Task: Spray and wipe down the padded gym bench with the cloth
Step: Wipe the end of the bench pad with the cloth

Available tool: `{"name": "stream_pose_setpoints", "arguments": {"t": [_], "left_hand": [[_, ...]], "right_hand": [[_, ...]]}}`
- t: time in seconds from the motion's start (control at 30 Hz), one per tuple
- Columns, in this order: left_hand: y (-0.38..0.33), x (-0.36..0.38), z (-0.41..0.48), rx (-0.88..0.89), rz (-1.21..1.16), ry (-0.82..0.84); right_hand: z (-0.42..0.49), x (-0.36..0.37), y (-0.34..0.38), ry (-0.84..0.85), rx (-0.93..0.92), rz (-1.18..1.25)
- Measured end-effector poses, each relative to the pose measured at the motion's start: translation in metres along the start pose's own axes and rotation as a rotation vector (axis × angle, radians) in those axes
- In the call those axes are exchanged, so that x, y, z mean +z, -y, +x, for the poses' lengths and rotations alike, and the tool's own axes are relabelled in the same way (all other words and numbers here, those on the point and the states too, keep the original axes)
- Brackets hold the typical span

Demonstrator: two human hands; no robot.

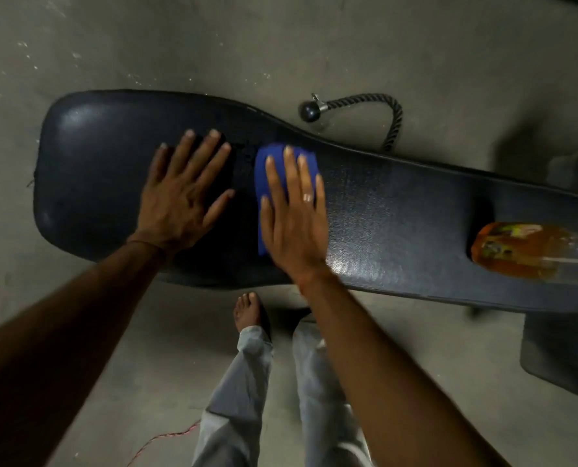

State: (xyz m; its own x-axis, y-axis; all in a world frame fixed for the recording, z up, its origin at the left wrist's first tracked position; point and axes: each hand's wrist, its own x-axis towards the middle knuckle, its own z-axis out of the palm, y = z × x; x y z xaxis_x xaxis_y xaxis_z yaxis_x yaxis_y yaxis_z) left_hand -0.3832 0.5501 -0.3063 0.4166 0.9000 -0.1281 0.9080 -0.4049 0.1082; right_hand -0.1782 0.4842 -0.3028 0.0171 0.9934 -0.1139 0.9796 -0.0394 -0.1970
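The black padded bench (398, 210) runs across the view from left to right. A folded blue cloth (263, 176) lies on its middle part, and my right hand (294, 217) presses flat on the cloth with straight fingers. Just left of it, my left hand (183, 193) rests flat on the bare pad with fingers spread. A spray bottle (523, 251) with orange liquid lies on its side on the bench at the far right, partly cut off by the frame edge.
A black rope handle with a ball end (351, 109) lies on the concrete floor behind the bench. A dark mat (564, 358) sits at the right. My bare foot (248, 311) and grey trouser legs stand in front of the bench. A thin red cord (166, 436) trails on the floor.
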Motion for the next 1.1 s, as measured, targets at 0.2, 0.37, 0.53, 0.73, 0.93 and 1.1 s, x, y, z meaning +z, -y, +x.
{"name": "stream_pose_setpoints", "arguments": {"t": [0.2,0.37,0.53,0.73,0.93,1.1], "left_hand": [[0.060,-0.006,-0.013,-0.243,-0.050,-0.005],[0.059,-0.006,-0.012,-0.251,-0.059,-0.011],[0.061,-0.002,-0.011,-0.241,-0.052,-0.017],[0.061,-0.003,-0.013,-0.248,-0.038,-0.037],[0.063,-0.004,-0.012,-0.242,-0.044,-0.022],[0.063,-0.001,-0.012,-0.234,-0.040,-0.040]], "right_hand": [[0.068,0.001,0.007,-0.076,0.151,0.031],[-0.050,0.012,0.050,0.049,0.057,-0.010],[-0.008,0.011,0.050,0.022,0.008,-0.032],[0.104,0.007,0.058,-0.076,0.159,0.025],[-0.049,0.015,0.080,0.058,0.016,-0.012],[-0.022,0.017,0.074,0.046,-0.049,-0.033]]}}
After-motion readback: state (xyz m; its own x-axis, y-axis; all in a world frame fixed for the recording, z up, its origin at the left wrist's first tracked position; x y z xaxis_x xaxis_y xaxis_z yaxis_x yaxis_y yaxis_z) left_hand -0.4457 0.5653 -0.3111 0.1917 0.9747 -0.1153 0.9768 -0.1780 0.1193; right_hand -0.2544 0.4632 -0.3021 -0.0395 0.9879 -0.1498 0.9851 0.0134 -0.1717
